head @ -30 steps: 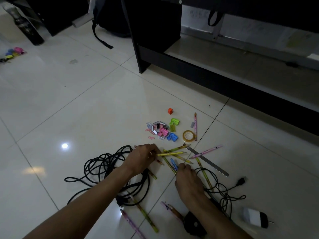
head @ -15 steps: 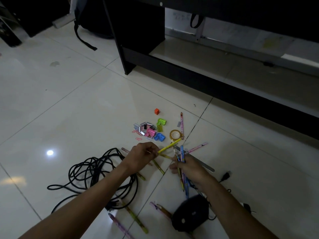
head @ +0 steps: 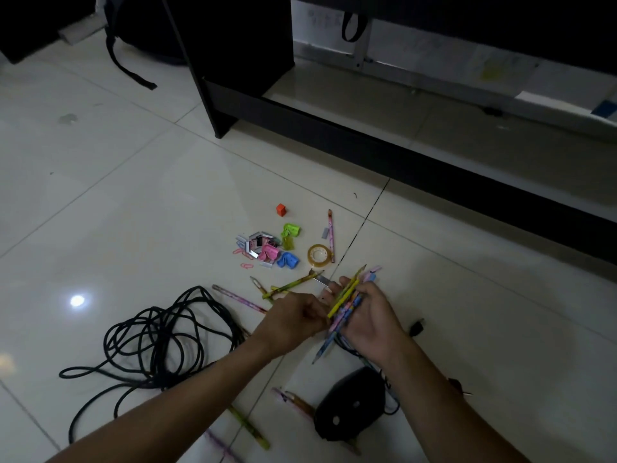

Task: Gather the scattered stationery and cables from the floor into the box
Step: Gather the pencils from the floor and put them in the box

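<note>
My right hand (head: 372,320) grips a bundle of coloured pencils (head: 347,302), tips pointing up and away. My left hand (head: 293,317) is beside it, fingers curled, pinching the lower end of a yellow pencil in the bundle. Loose pencils lie on the floor: a green one (head: 293,285), a pink one (head: 238,299), one by the tape roll (head: 331,235) and more near my forearms (head: 248,426). A coiled black cable (head: 160,342) lies to the left. A black mouse (head: 350,402) sits under my right forearm. No box is in view.
A pile of coloured clips and staples (head: 263,248), a tape roll (head: 317,253), an orange sharpener (head: 281,209) and a metal ruler end (head: 322,280) lie beyond my hands. A black plug (head: 417,327) is at the right. A black desk frame (head: 213,95) stands behind.
My right hand has lifted several pencils off the floor into a bundle. My left hand has brought the yellow pencil over to it. The view has shifted slightly.
</note>
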The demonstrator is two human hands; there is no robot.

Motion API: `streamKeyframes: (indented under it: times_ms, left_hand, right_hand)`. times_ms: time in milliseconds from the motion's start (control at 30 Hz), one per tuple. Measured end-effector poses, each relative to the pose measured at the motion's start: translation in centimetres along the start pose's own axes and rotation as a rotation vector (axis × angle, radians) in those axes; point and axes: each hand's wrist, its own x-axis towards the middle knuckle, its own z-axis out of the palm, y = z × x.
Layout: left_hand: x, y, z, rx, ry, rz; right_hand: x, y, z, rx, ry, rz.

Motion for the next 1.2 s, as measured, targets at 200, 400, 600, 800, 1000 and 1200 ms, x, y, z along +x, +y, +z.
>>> streamKeyframes:
  times_ms: [200,400,600,800,1000,1200]
  left_hand:
    - [-0.1,1.0,1.2,0.184,0.043,0.040]
    - [-0.9,0.5,1.4,0.129,-0.097,0.189]
    - [-1.1,0.1,2.3,0.374,-0.101,0.393]
    - [-0.6,0.9,2.2,0.443,-0.118,0.565]
    - [-0.7,2.0,2.5,0.513,-0.036,0.742]
    - [-0.7,2.7,3.7,0.355,0.053,0.602]
  right_hand:
    - [-0.1,-0.2,-1.1,-0.094,-0.003,-0.005]
    - [-0.4,-1.8,-2.1,-0.053,0.101,-0.100]
    - [-1.3,-2.9,-2.9,-0.091,0.071,-0.101]
    - [-1.7,-3.1,-2.8,-0.086,0.044,-0.089]
    - [-2.4,-3.7,-2.8,-0.094,0.033,-0.095]
    - [-3.4,-3.0,-2.8,-0.118,0.026,-0.106]
